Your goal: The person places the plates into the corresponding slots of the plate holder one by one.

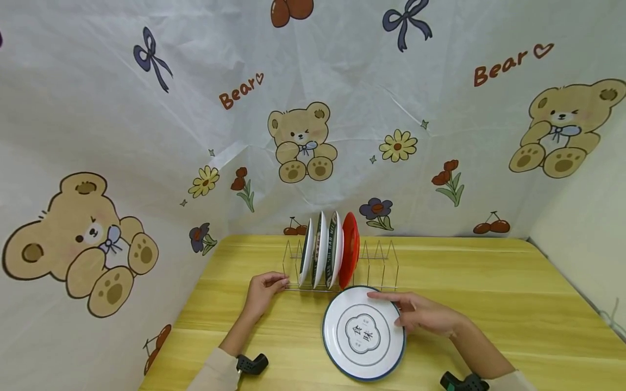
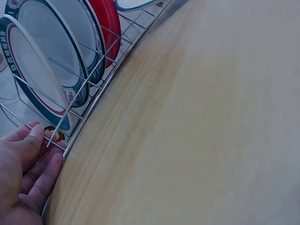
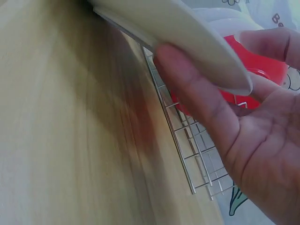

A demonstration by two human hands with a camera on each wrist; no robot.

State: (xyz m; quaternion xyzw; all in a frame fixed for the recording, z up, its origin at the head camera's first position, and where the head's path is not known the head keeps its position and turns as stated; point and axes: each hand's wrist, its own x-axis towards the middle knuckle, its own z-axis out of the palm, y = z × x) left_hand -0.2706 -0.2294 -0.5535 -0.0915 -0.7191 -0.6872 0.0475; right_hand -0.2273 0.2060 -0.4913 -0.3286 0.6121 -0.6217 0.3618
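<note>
A white plate (image 1: 342,347) with a blue rim and a printed centre is in front of the rack in the head view. My right hand (image 1: 427,314) grips it at its right edge, and the right wrist view shows the plate (image 3: 187,42) tilted, its pale underside above the wood. At the left end of the wire dish rack (image 1: 397,271), my left hand (image 1: 264,290) pinches the end wire between thumb and fingers. The left wrist view shows that hand (image 2: 28,173) low at the rack's corner, beside the nearest standing plate (image 2: 37,70).
Three white plates with dark patterned rims (image 1: 320,250) and a red plate (image 1: 349,250) stand upright in the rack's left and middle slots. The rack sits on a wooden table (image 1: 469,282). A bear-print cloth (image 1: 352,81) hangs behind it.
</note>
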